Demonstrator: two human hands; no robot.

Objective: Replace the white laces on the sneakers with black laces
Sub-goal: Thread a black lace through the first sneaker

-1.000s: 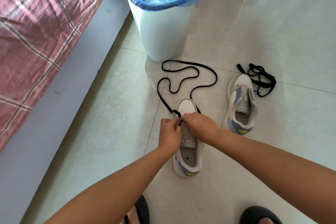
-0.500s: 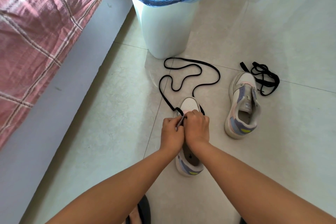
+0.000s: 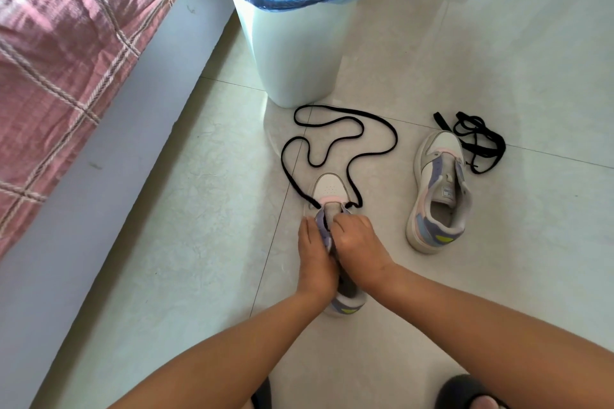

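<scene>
Threading was the step in hand: both hands worked at the throat of the near sneaker (image 3: 329, 189), which stood on the tiled floor (image 3: 199, 209) in front of the white bin (image 3: 292, 43), toe toward the bin. The left hand (image 3: 314, 249) gripped the shoe's left eyelet flap, fingers curled over its lilac edge. The right hand (image 3: 357, 239) was bunched at the opposite flap, fingertips drawn together in what looked like a pinch on the black lace (image 3: 332, 129); the lace tip itself was hidden under the fingers, so which eyelet it was meant for could not be told.

That lace crossed the lowest eyelets just behind the toe cap, and both of its long tails lay looped on the floor between the shoe and the bin. The second sneaker (image 3: 438, 189) lay to the right of the bin, unlaced, with the spare black lace (image 3: 478, 139) bunched just beside its toe. No white lace showed on either shoe.

Doing this well probably meant steadying the flap with the left hand so the eyelet faced up, feeding the tip from underneath, and pulling through only enough to keep the two tails even. The loose loops could snag or twist, so the lace was best kept flat at each crossing.
</scene>
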